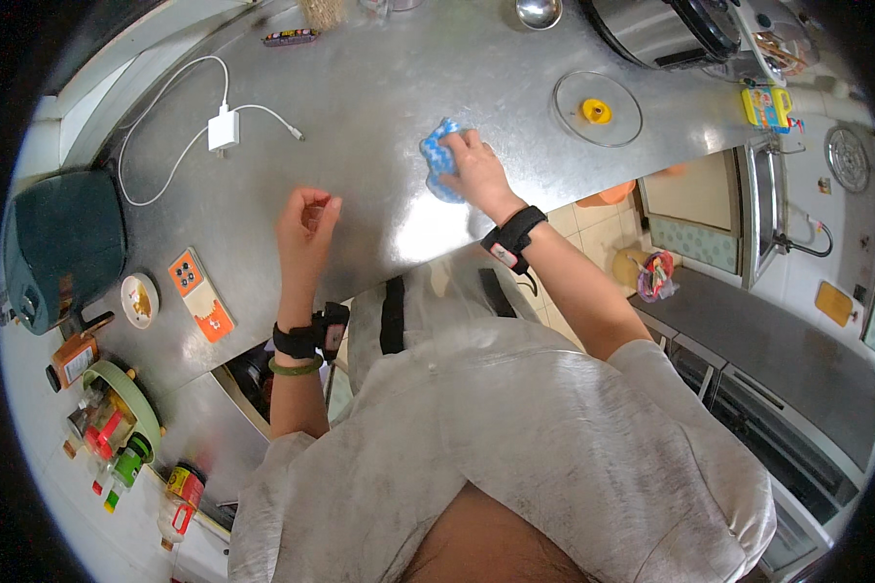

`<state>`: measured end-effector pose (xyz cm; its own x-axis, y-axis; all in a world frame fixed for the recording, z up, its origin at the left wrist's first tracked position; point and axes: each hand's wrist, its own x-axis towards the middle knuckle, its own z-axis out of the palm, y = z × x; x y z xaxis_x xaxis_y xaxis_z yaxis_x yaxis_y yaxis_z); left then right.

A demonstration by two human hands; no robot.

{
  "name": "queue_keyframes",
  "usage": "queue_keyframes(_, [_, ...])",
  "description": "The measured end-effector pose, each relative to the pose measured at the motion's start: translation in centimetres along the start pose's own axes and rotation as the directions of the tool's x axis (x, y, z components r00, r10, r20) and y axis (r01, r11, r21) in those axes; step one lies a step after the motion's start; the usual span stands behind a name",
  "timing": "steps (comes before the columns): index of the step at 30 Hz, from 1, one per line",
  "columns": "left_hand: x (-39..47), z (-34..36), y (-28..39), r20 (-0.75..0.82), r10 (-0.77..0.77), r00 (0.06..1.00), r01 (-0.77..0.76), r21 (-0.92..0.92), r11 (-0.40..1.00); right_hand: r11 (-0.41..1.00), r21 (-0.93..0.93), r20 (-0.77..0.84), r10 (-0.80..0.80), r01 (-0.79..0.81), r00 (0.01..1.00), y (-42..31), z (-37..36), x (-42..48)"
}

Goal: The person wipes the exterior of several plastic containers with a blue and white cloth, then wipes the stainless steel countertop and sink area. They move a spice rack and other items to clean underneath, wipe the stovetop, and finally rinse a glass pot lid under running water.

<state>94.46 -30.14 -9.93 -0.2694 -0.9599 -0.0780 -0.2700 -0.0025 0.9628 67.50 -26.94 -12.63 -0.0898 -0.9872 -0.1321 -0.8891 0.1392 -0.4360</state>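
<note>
My right hand (477, 171) presses a blue and white cloth (441, 157) against the stainless steel countertop (364, 95), its fingers over the cloth's right side. My left hand (308, 226) hovers at the counter's near part with curled fingers and thumb apart, holding nothing. Up and to its left lies a white charger (224, 131) with its cable looped on the steel. A phone in an orange and cream case (202, 294) rests left of my left hand. To the right of the cloth is a round glass lid (569, 120) with a yellow knob.
At the left stand a dark green appliance (73, 248), a small bowl (140, 300) and a green tray of bottles (135, 401). A large pot (663, 33), a metal ladle (539, 12) and a yellow container (765, 107) are at the upper right. The counter's front edge runs before my body.
</note>
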Motion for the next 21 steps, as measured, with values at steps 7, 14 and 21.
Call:
queue_keyframes(7, [-0.4,-0.1,0.3,0.007,0.001,1.000,-0.002,0.075,0.997,0.980,-0.054,-0.044,-0.195,0.193,0.980,0.6,0.7,-3.6])
queue_keyframes(14, [0.2,1.9,-0.1,-0.028,-0.038,0.999,0.038,-0.020,0.999,0.986,-0.015,-0.163,-0.164,0.164,0.973,6.3,-2.1,-6.8])
queue_keyframes(21, [3.4,10.6,5.8,0.193,0.061,0.979,-0.076,0.070,0.995,1.000,-0.008,-0.280,0.020,-0.023,0.960,14.6,-5.9,-8.3])
